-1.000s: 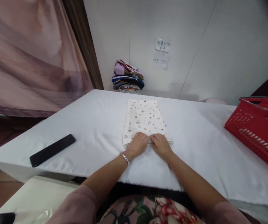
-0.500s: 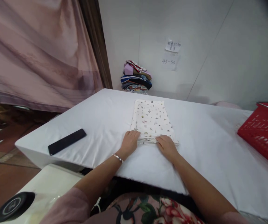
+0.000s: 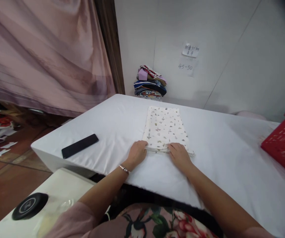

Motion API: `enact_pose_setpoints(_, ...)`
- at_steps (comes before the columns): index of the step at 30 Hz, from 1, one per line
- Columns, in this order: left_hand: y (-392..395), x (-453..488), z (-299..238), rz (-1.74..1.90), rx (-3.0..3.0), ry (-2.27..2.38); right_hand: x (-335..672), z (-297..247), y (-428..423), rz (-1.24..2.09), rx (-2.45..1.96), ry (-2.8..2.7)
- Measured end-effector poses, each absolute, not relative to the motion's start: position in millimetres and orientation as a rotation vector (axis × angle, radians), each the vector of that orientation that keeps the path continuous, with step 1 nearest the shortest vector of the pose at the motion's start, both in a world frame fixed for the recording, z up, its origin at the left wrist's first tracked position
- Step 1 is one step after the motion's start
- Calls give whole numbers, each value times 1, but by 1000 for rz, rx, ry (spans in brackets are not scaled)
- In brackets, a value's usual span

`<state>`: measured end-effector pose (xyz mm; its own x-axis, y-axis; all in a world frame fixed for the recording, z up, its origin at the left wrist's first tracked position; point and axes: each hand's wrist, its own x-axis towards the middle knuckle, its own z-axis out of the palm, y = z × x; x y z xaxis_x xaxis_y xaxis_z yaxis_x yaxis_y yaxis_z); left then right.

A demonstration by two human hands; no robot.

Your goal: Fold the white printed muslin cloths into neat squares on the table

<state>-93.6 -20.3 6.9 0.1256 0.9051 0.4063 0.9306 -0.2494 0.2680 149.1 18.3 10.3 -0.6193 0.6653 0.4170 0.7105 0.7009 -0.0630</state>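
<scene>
A white folded cloth (image 3: 165,127) with small scattered prints lies flat on the white-covered table (image 3: 117,122) in front of me. Its near edge shows several stacked layers. My left hand (image 3: 137,153) grips the near left corner with curled fingers, and a silver bracelet (image 3: 124,169) circles that wrist. Along the same edge, right of the middle, my right hand (image 3: 180,156) has its fingers closed on the layers. Both thumbs are mostly hidden from view.
A long black object (image 3: 80,146) lies on the table at left. A red perforated basket (image 3: 284,145) stands at right. Behind the table's far edge rises a stack of folded fabrics (image 3: 150,82). A round black object (image 3: 30,205) rests on a white surface at lower left.
The view has swung slightly left, so everything appears shifted right. My left fingers have curled more around the cloth's near corner. The cloth stays flat in place.
</scene>
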Motion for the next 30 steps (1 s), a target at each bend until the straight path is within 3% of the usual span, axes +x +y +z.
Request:
enact_pose_setpoints(5,-20,-101,9,-804,-2335,-1983,140,5,19,-159,-1014,-2491)
enact_pose_setpoints(19,-33,-102,14,-1306,-2343,-1918,140,-2,24,-38,-1027,-2527)
enact_pose_setpoints(30,-21,-105,15,-1003,-2358,-2151,141,-6,24,-38,-1014,-2486)
